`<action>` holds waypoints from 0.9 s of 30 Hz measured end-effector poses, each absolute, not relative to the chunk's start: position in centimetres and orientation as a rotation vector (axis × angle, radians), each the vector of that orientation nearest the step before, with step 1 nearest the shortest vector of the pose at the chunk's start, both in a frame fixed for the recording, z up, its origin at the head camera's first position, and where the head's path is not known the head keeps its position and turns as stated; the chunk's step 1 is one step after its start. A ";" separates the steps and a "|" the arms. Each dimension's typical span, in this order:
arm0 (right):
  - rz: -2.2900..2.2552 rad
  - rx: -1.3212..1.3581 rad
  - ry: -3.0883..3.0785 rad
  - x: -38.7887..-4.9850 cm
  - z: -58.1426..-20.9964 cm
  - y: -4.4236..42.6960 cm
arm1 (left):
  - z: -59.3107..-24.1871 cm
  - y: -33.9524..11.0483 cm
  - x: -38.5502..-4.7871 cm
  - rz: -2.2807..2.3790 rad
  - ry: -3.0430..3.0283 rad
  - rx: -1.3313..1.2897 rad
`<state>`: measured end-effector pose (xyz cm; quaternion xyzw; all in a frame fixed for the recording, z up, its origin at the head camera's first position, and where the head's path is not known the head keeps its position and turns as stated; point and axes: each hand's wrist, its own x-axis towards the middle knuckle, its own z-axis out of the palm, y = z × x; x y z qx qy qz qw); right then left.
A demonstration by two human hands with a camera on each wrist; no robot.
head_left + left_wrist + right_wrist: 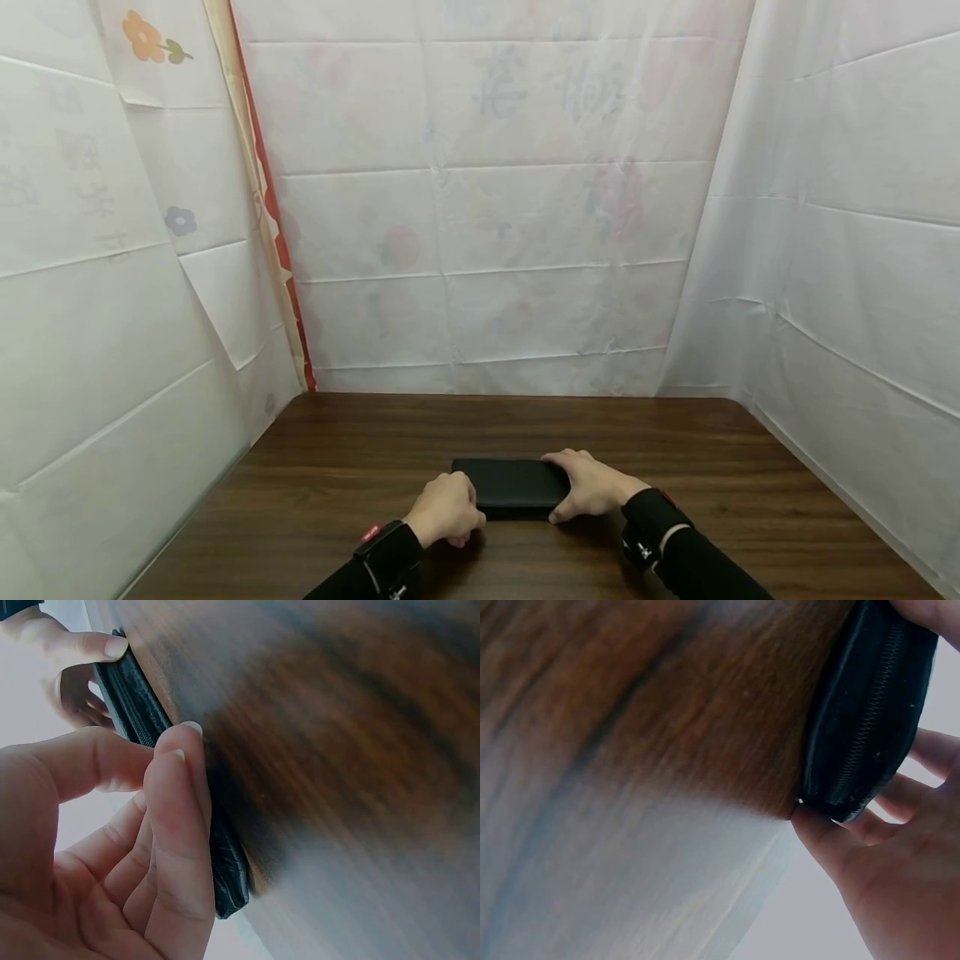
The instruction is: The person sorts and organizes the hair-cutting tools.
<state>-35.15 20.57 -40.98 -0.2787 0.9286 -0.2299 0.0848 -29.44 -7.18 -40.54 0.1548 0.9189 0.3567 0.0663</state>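
Note:
A black zip wallet [513, 483] lies flat on the brown wooden table [360, 442], its long side toward me. At its near left corner my left hand [446, 510] has curled fingers. In the left wrist view, the left thumb and fingertips [178, 780] pinch together at the zipped edge; whatever small part lies between them is hidden. My right hand [594, 485] grips the right end, thumb on the near side and fingers round the far side. The right wrist view shows the closed zipper [866, 712] running along the wallet's edge.
White printed sheets hang as a back wall [487, 217], a left wall [112, 333] and a right wall [862, 275] around the table. A black wrist strap [390, 554] sits on the left wrist, and another strap [651, 521] on the right.

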 end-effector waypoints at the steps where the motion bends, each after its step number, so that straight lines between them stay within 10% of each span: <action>1: -0.687 -0.827 2.769 -35.1 -41.0 20.5 | -40.6 -7.2 -29.4 1.073 2.771 0.464; 27: -0.675 -0.837 2.771 -35.3 -41.0 20.6 | -40.4 -8.5 -29.7 1.021 2.819 0.421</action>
